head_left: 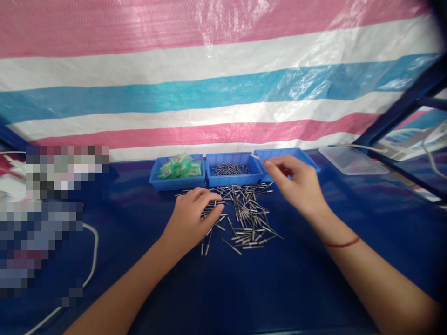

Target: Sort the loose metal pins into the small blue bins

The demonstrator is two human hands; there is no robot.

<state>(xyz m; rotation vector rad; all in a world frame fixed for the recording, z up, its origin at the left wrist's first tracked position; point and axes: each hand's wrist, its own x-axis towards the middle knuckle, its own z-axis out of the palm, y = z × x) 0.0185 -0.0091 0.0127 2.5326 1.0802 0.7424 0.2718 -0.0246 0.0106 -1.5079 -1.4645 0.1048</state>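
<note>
A loose pile of thin metal pins (pixel 247 214) lies spread on the blue table. My left hand (pixel 193 216) rests palm down on the pile's left edge, fingers curled onto several pins. My right hand (pixel 296 184) is raised over the right blue tray (pixel 307 156), thumb and forefinger pinched on one metal pin whose tip points left. The middle blue tray (pixel 233 170) holds more pins. The left blue tray (pixel 176 172) holds green plastic pieces.
A clear plastic lid (pixel 352 160) lies at the back right. A white cable (pixel 89 265) curves across the left side of the table. A striped pink, white and blue tarp (pixel 223 83) hangs behind the trays. A dark blue metal frame (pixel 405 111) stands at right.
</note>
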